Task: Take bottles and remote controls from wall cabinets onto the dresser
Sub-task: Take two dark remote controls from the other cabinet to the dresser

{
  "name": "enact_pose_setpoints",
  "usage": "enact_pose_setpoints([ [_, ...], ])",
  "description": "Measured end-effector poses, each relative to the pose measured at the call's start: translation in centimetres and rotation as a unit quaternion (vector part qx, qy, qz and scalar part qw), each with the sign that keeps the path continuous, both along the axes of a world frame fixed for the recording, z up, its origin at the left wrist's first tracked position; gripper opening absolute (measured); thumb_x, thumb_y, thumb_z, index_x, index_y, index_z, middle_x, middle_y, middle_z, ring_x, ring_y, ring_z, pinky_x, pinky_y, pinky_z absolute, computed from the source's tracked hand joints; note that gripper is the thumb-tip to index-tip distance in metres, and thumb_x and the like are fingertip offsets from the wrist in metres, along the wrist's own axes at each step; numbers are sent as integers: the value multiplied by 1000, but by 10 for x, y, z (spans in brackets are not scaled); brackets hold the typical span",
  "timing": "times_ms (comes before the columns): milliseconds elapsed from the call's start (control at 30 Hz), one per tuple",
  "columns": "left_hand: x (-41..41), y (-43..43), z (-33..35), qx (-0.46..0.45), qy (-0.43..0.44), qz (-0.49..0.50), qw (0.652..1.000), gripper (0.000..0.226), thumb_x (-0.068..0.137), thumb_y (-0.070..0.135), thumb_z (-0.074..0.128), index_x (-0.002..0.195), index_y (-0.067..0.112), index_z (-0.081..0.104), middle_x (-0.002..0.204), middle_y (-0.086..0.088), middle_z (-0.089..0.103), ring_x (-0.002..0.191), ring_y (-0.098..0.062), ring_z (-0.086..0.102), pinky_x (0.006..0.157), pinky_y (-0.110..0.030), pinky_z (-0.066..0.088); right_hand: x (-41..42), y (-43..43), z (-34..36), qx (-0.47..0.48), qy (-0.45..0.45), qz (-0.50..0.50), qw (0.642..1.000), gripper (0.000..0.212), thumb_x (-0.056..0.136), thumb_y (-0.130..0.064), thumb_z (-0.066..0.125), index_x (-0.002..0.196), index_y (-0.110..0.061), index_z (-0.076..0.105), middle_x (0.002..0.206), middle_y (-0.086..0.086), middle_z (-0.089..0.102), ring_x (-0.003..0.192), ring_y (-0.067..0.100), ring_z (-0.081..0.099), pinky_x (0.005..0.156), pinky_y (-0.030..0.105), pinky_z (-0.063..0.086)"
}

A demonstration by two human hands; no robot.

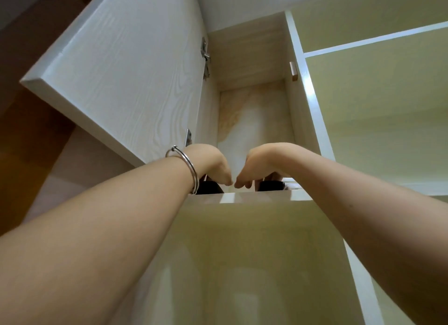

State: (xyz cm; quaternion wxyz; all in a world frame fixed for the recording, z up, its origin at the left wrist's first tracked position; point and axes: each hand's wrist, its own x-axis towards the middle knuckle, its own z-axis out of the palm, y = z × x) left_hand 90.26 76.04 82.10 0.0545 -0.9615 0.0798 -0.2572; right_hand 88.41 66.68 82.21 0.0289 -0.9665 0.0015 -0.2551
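Note:
I look up into an open wall cabinet (249, 65). Both arms reach over its bottom edge (242, 198). My left hand (211, 163), with a metal bangle on the wrist, curls down over a black object (209, 187) just inside the cabinet. My right hand (260, 164) curls over a second black object (271, 186). Only the near ends of the two black objects show, so I cannot tell whether they are remote controls or bottle caps. The fingertips are hidden behind the edge.
The cabinet door (116, 65) stands swung open on the left, with hinges (205, 55) at its inner side. Open pale shelves (375, 94) lie to the right. Below the cabinet is a pale recessed panel (242, 264).

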Motion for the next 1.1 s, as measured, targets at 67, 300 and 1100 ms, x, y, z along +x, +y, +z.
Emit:
enact_pose_setpoints([
  [67,5,-9,2,32,4,22,999,41,96,39,39,109,8,63,97,-19,62,71,-25,51,62,-29,41,3,-1,3,-6,1,-9,1000,36,89,-32,56,112,-5,60,76,6,55,63,23,51,77,32,47],
  [300,7,-18,4,98,-5,82,992,40,93,23,39,55,13,47,55,-2,49,36,-12,48,42,-13,38,3,0,6,-76,31,-40,996,24,94,-25,50,107,-5,54,73,8,49,69,26,51,72,31,43],
  [1100,-72,32,-40,-317,-252,-157,901,32,87,33,51,67,11,40,60,-5,45,47,-17,42,28,-19,32,-26,5,-16,125,-179,153,964,28,89,-24,49,67,-10,40,77,10,51,78,29,58,61,29,45],
])
